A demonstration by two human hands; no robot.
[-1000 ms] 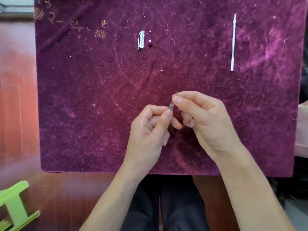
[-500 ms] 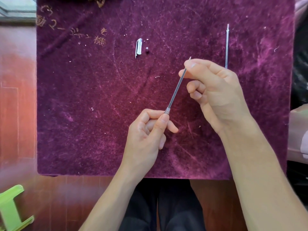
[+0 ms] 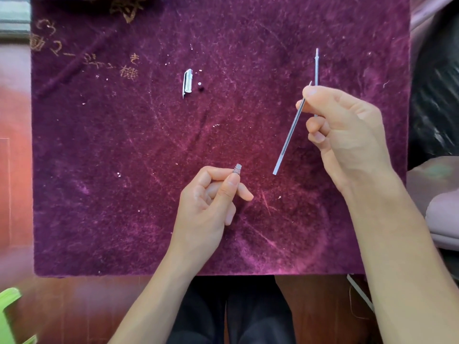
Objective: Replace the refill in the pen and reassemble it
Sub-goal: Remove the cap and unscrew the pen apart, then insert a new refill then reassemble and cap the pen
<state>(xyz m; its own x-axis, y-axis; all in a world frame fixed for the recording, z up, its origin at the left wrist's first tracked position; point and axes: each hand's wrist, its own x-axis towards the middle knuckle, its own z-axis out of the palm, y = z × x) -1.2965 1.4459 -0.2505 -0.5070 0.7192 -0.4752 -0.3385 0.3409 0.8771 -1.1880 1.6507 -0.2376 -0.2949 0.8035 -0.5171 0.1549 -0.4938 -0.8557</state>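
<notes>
Two bare hands are raised over a purple velvet mat [image 3: 99, 194] that lies on a reddish wooden surface [image 3: 74, 306]. Nearest the wearer, dark trousers [image 3: 236, 314] show below the mat's near edge, and a green plastic object [image 3: 8, 316] sits at the lower left corner, partly cut off.

The left hand [image 3: 206, 207] is near the middle of the mat. Its thumb and forefinger pinch the pen barrel [image 3: 237, 169], of which only a short ribbed, threaded end protrudes above the fingertips; the rest is hidden in the curled fingers. The little finger sticks out to the right.

The right hand [image 3: 347, 135] is farther out and to the right, well apart from the left. Its thumb and forefinger grip a thin refill [image 3: 289, 137] close to its tip end. The refill slants down and to the left, its blunt end free in the air, apart from the barrel opening. The remaining fingers are curled in.

Beyond the right hand, a second refill [image 3: 316, 68] lies on the mat, running lengthwise away from the wearer, tip at the far end; its near part is hidden behind the hand.

Farther left, a clear pen cap [image 3: 188, 81] with clip lies on the mat, and a small dark piece [image 3: 201, 88] rests just beside it; its kind cannot be determined. Gold embroidered characters [image 3: 84, 60] mark the mat's far left corner.
</notes>
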